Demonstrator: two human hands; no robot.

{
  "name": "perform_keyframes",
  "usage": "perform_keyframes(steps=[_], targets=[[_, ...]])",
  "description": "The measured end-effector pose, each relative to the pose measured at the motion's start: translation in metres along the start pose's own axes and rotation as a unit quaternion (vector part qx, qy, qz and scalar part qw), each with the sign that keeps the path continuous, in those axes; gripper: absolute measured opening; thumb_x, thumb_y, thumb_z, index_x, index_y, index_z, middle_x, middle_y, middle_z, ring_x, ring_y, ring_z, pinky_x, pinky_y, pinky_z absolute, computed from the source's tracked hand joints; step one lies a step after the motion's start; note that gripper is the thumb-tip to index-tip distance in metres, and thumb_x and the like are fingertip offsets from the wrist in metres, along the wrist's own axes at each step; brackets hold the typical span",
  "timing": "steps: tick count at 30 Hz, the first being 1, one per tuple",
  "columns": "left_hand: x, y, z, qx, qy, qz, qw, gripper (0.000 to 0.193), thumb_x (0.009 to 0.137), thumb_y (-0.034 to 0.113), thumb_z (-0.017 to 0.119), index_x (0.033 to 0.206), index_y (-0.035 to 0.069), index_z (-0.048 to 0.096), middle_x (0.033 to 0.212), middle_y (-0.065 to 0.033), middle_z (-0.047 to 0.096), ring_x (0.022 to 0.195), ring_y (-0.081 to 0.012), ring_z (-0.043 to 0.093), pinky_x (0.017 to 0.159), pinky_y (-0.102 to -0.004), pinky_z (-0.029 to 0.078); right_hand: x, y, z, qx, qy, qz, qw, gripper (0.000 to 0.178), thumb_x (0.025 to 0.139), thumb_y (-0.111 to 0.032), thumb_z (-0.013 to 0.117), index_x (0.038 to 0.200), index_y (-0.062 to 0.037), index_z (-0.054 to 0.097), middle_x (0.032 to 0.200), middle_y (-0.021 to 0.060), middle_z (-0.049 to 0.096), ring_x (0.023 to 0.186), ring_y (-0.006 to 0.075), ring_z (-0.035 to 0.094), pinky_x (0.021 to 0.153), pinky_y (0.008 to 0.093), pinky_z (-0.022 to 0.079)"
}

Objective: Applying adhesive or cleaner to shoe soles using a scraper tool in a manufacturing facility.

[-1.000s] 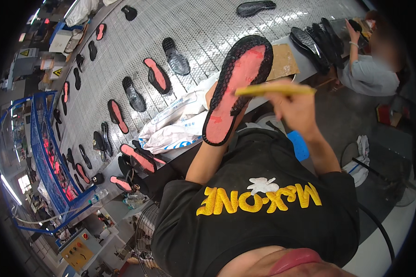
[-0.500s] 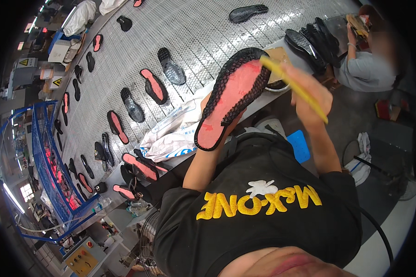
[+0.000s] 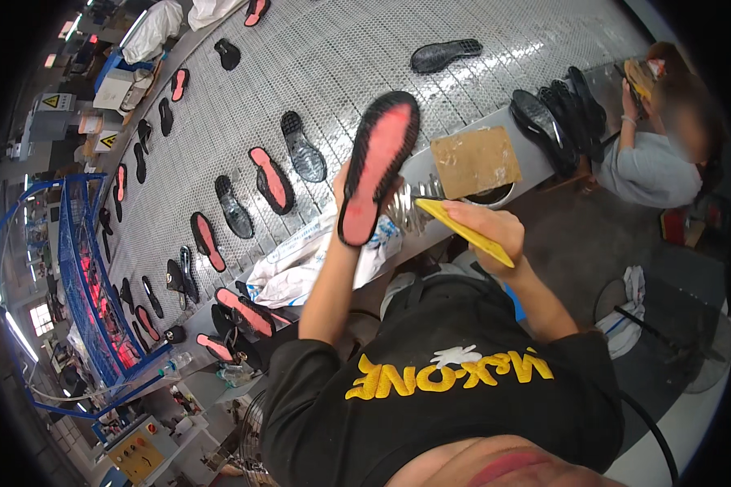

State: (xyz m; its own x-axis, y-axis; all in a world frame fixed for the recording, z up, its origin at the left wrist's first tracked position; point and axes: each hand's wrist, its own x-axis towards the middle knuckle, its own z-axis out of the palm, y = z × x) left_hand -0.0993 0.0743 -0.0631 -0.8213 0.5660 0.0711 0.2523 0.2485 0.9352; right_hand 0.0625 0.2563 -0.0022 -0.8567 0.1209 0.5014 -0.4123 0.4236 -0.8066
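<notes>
Left hand (image 3: 343, 183) gripping black shoe upper (image 3: 378, 162) from behind, pink sole face turned up, held above the near edge of the mesh conveyor (image 3: 365, 57); most of the fingers are hidden. Right hand (image 3: 494, 231) closed round a yellow-handled tool (image 3: 467, 235), likely a brush, its dark tip just beside the upper, apart from it. Brown board (image 3: 475, 161) lies partly over a round bowl (image 3: 495, 197) nearby. To do the brushing well, I'd judge: steady the upper from behind, fingers off the pink, sole face level; keep the tip lightly loaded, run it heel to toe in even strokes, follow the rim closely and avoid smearing the sidewalls. Writing: big yellow embroidered lettering, upside down in view, on the black T-shirt (image 3: 463, 422); blue print on the white sack (image 3: 296, 264); yellow triangular warning signs (image 3: 55, 101) at far left, text too small.
</notes>
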Motion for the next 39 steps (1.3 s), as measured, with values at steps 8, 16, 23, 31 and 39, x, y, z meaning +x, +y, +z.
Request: perform_keyframes(steps=[8,16,23,31,39], targets=[[0.171,-0.241,-0.018,-0.607,0.05,-0.256,0.751,0.03,0.091,0.025,0.047,0.104,0.002,0.061,0.102,-0.0123,0.065,0.091,-0.0286,0.062,0.084,-0.046,0.048,-0.021,0.047,-0.05,-0.006,0.106,0.261,0.96,0.021,0.084,0.005,0.058,0.103,0.003,0.066,0.084,0.0095,0.068,0.048,0.0038,0.048,0.043,0.0182,0.037],[0.186,-0.292,-0.004,-0.377,0.15,-0.52,0.751,0.021,0.083,0.028,0.067,0.093,0.01,0.06,0.089,-0.0054,0.062,0.086,-0.0272,0.057,0.084,-0.0431,0.044,-0.035,0.076,-0.089,-0.021,0.147,0.382,0.912,0.018,0.085,0.005,0.057,0.101,0.004,0.065,0.084,0.0075,0.068,0.047,0.0011,0.044,0.041,0.0163,0.033],[0.185,-0.296,-0.004,-0.44,0.228,-0.472,0.729,0.017,0.082,0.02,0.063,0.094,0.009,0.059,0.092,-0.0074,0.062,0.083,-0.0239,0.058,0.081,-0.0387,0.045,-0.039,0.084,-0.098,-0.002,0.153,0.387,0.909,0.016,0.086,0.003,0.058,0.101,0.0048,0.063,0.094,0.0114,0.068,0.047,0.0014,0.045,0.041,0.0158,0.034],[0.124,-0.221,-0.042,-0.278,0.249,-0.31,0.874,0.023,0.082,0.02,0.06,0.097,0.002,0.058,0.09,-0.0095,0.061,0.078,-0.0201,0.058,0.066,-0.0334,0.049,-0.046,0.074,-0.073,0.012,0.147,0.371,0.917,0.012,0.09,0.001,0.054,0.1,0.0037,0.06,0.085,0.0101,0.064,0.045,0.0042,0.042,0.04,0.0171,0.032],[-0.194,-0.122,-0.248,0.205,0.441,-0.287,0.825,0.027,0.077,0.022,0.064,0.091,0.0,0.068,0.079,-0.0108,0.068,0.072,-0.0163,0.062,0.068,-0.0295,0.048,0.001,0.038,-0.016,0.041,-0.009,0.31,0.95,0.014,0.091,-0.004,0.055,0.102,0.0043,0.058,0.082,0.0084,0.061,0.044,0.0056,0.04,0.04,0.0182,0.031]])
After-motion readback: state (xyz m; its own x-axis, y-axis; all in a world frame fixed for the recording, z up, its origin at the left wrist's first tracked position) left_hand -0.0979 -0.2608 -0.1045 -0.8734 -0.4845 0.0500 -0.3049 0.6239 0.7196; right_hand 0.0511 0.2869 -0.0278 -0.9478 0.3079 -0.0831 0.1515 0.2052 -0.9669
